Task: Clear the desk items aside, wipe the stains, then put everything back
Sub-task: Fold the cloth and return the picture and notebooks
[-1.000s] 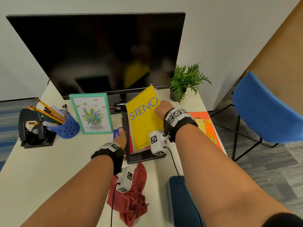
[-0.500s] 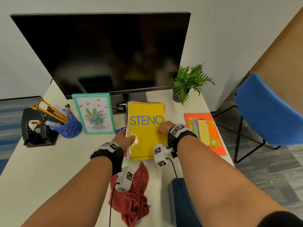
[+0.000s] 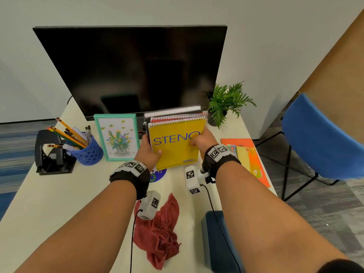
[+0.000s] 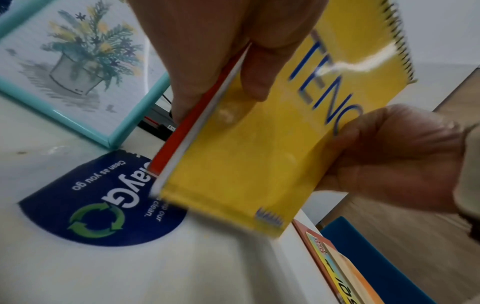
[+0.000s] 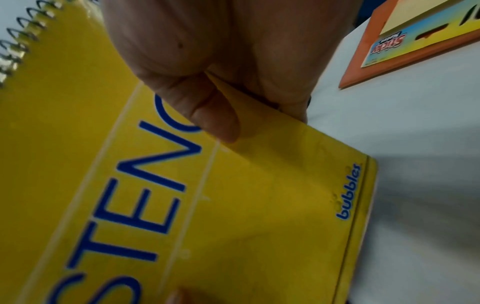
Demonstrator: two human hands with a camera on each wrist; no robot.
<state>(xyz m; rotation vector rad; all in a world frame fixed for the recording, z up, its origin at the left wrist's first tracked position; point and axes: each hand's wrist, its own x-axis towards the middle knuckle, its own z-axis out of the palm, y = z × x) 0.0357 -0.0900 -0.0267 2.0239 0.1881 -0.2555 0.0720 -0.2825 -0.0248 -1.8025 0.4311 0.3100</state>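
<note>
A stack of notebooks [image 3: 175, 142] with a yellow STENO pad on top is held tilted up above the desk, in front of the monitor. My left hand [image 3: 146, 152] grips its left edge, thumb on the yellow cover [image 4: 244, 156]. My right hand [image 3: 201, 141] grips the right edge, thumb [image 5: 215, 119] over the letter O of the cover [image 5: 182, 205]. A red notebook [image 4: 182, 131] and a black one lie under the pad in the stack. A crumpled red cloth [image 3: 159, 233] lies on the desk [image 3: 49, 209] near its front edge.
A teal picture frame [image 3: 117, 136], a blue pencil cup [image 3: 88, 150] and a black hole punch [image 3: 51, 156] stand at the left. A potted fern [image 3: 226, 103] and an orange folder with sticky notes [image 3: 250, 160] are at the right. A round blue sticker [image 4: 103, 205] marks the desk. A blue chair [image 3: 319, 138] stands beside the desk.
The notebook stack lay flat on the desk half a second ago; both hands have since gripped its sides and lifted it, uncovering the blue sticker.
</note>
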